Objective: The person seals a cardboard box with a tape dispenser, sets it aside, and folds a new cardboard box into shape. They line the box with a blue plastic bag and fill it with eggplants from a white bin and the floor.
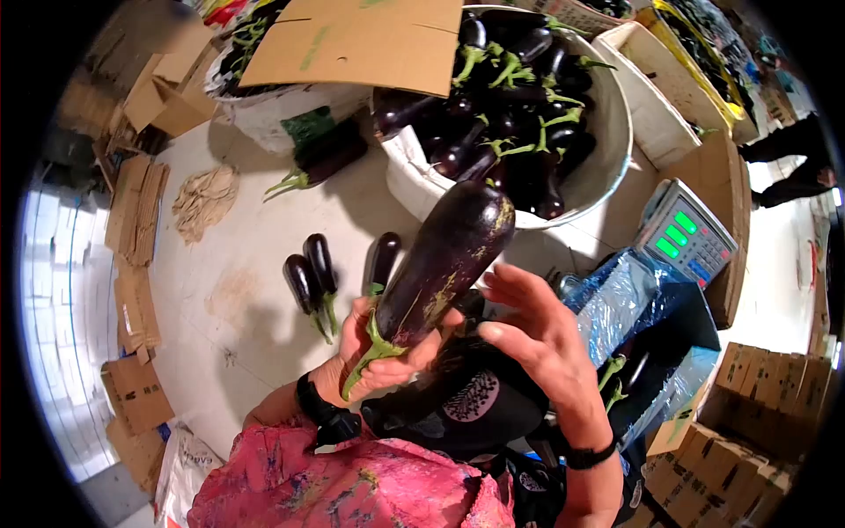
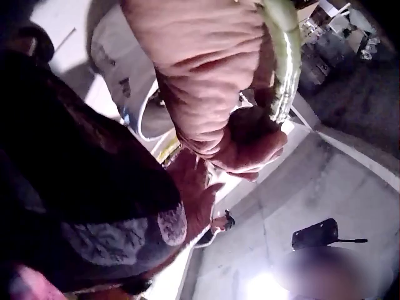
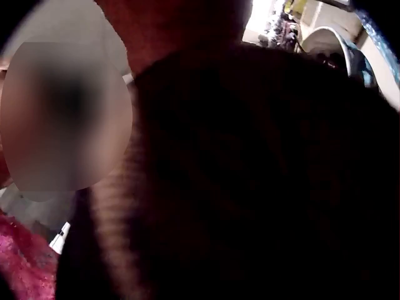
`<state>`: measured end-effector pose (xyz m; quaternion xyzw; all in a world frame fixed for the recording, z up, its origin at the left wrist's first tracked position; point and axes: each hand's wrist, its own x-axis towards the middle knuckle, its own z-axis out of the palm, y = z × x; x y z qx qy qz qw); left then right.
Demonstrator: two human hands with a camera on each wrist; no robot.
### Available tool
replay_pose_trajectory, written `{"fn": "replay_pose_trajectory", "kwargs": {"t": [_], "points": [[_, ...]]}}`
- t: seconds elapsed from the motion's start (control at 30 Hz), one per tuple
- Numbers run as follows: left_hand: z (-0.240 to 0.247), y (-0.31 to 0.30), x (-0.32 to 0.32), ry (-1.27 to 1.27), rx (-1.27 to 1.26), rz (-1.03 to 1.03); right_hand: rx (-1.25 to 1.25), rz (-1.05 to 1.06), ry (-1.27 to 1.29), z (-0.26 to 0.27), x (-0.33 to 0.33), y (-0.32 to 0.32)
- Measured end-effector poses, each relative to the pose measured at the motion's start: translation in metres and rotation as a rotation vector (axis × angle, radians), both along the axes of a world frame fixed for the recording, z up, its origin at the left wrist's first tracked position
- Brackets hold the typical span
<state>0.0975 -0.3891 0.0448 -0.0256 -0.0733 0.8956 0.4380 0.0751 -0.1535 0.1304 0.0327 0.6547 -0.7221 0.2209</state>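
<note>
A large dark eggplant (image 1: pixel 453 255) with tan scars on its skin is tilted up in the head view. My left hand (image 1: pixel 378 361) grips its stem end, fingers curled round it beside the green cap (image 1: pixel 378 345). To the right of the eggplant my right hand (image 1: pixel 550 343) is raised with its fingers spread and holds nothing. In the left wrist view my left hand (image 2: pixel 206 75) curls near a green stem (image 2: pixel 286 62). The right wrist view is mostly dark, and what the hand does there is hidden.
A white tub (image 1: pixel 616 167) full of eggplants stands ahead, partly under a cardboard sheet (image 1: pixel 361 40). Small eggplants (image 1: pixel 302 282) lie on the floor at left, larger ones (image 1: pixel 330 158) farther back. A scale (image 1: pixel 687 233) and a blue-lined box (image 1: pixel 616 295) are at right.
</note>
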Motion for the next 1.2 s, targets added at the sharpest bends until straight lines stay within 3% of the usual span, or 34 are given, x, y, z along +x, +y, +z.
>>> {"fn": "replay_pose_trajectory", "kwargs": {"t": [0.1,0.17,0.2,0.23,0.33,0.37,0.43,0.53,0.63,0.67,0.7,0.77,0.8,0.83,0.9,0.97,1.0,1.1,1.2], "points": [[-0.005,0.03,0.0,0.062,0.081,-0.004,-0.362,0.036,-0.134,-0.004,-0.014,-0.005],[-0.011,0.04,-0.004,0.225,-0.024,-0.011,-0.41,0.042,-0.299,-0.018,-0.018,0.01],[0.012,0.037,-0.023,0.199,-0.178,-0.233,-0.499,-0.12,-0.194,-0.02,-0.017,0.004],[-0.015,0.033,-0.02,0.365,-0.5,-0.078,-0.534,-0.194,-0.185,-0.031,-0.02,0.008],[-0.087,0.007,-0.019,0.268,-1.356,0.145,-0.674,-0.354,-0.011,-0.016,-0.015,0.032],[-0.132,-0.011,-0.012,0.181,-1.716,0.155,-0.694,-0.382,0.053,-0.021,-0.013,0.044],[-0.245,-0.063,0.016,0.269,-2.106,0.112,-0.709,-0.512,0.004,-0.026,-0.008,0.051],[-0.31,-0.077,0.037,0.591,-2.733,-0.036,-0.749,-0.545,-0.044,-0.033,-0.004,0.051],[-0.331,-0.064,0.029,0.455,-2.551,0.022,-0.861,-0.486,-0.097,-0.035,-0.003,0.049],[-0.339,-0.062,0.033,0.587,-2.503,0.215,-0.903,-0.484,-0.128,-0.034,-0.001,0.042],[-0.325,-0.056,0.028,0.5,-2.411,0.198,-0.945,-0.483,-0.157,-0.033,0.001,0.035],[-0.275,-0.036,0.014,0.343,-2.216,0.155,-0.76,-0.388,-0.157,-0.021,0.003,0.025],[-0.339,-0.053,0.025,0.282,-2.161,0.206,-0.77,-0.347,-0.153,-0.016,0.005,0.024],[-0.264,-0.043,0.019,0.087,-1.671,0.405,-0.782,-0.304,-0.151,-0.012,0.006,0.024],[-0.235,-0.05,0.023,0.268,-1.891,0.382,-0.869,-0.316,-0.1,-0.008,0.008,0.025],[-0.161,-0.043,0.023,0.521,-2.179,0.424,-0.923,-0.369,-0.084,-0.007,0.006,0.035],[-0.14,-0.046,0.024,0.939,-2.335,0.612,-0.92,-0.402,-0.081,-0.007,0.006,0.041],[-0.052,-0.036,0.017,0.463,-1.886,0.358,-0.857,-0.488,-0.068,-0.012,0.008,0.051],[-0.003,-0.03,0.001,0.349,-1.418,0.371,-0.877,-0.568,-0.089,-0.017,0.015,0.061]]}}
